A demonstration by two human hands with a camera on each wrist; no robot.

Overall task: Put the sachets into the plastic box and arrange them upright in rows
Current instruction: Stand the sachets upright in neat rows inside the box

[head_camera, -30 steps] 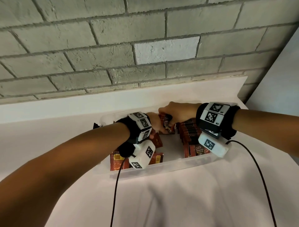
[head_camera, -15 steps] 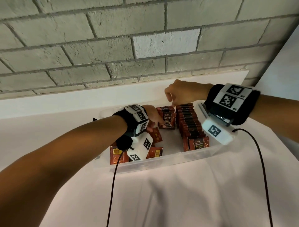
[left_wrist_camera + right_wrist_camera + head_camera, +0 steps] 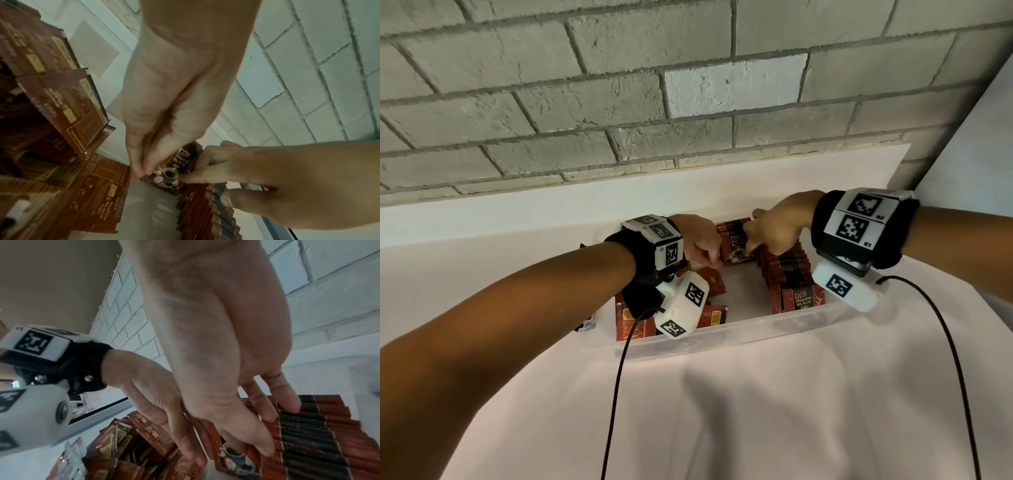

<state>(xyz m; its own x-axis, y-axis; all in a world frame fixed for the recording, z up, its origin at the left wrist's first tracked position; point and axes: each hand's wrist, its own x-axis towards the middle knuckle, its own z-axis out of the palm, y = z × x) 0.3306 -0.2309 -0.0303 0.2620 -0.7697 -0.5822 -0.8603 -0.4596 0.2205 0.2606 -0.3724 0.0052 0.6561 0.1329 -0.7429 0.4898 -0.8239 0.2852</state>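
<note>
A clear plastic box (image 3: 722, 337) sits on the white cloth. Along its right side stands a full row of upright sachets (image 3: 791, 274) (image 3: 308, 434). A short second row stands at the middle back, its front sachet (image 3: 736, 248) (image 3: 170, 175) showing a coffee cup. My left hand (image 3: 709, 260) (image 3: 141, 172) pinches that sachet's lower left corner. My right hand (image 3: 751, 240) (image 3: 193, 167) grips the same short row from the right, thumb on the front and fingers over the tops. Loose sachets (image 3: 709, 284) lie flat and tilted in the box's left part.
A grey brick wall (image 3: 688, 102) and a white ledge (image 3: 517, 212) run close behind the box. A white wall (image 3: 983, 164) closes the right side. Black wrist cables (image 3: 616, 394) trail over the cloth in front. A strip of bare box floor (image 3: 743, 294) shows between the rows.
My right hand lifted clear above the box half a second ago and has come back down onto the middle row. My left hand stayed at the front sachet.
</note>
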